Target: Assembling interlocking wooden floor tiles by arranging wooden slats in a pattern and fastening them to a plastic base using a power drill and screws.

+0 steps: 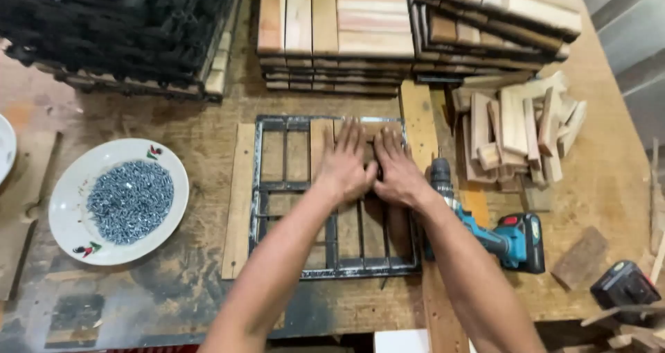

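Observation:
My left hand (344, 164) and my right hand (395, 169) lie flat, side by side, fingers spread, pressing on short wooden slats (321, 139) set in the upper right part of a dark metal grid frame (264, 207). The frame rests on the workbench between thin wooden strips (239, 200). Neither hand grips anything. A teal cordless drill (485, 232) lies just right of my right forearm.
A white plate of small silver screws (128, 199) sits at the left. Stacks of finished slat tiles (332, 34) and black plastic grid bases (118, 27) stand at the back. Loose wood offcuts (516, 128) are piled at the right. A battery pack (625, 285) lies at the far right.

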